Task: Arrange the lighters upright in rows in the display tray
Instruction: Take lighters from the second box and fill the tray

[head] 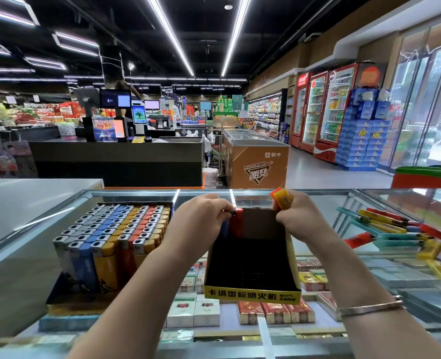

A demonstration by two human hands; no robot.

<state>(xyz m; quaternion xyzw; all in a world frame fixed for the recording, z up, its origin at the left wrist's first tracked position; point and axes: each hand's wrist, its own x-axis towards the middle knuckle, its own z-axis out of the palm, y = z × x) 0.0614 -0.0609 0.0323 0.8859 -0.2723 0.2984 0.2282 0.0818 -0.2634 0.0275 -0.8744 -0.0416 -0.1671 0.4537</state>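
Lighters begin a back row: a red lighter (237, 222) stands upright in the far left corner of the near-empty display tray (251, 294), pinched by the left hand (203, 221), seemingly to seat it straight. The right hand (295, 218) grips a yellow lighter (282, 199) at the far right wall, probably next in. Loose lighters (395, 229) wait on the glass tabletop (19, 255), right; a full tray (110, 242) sits left.
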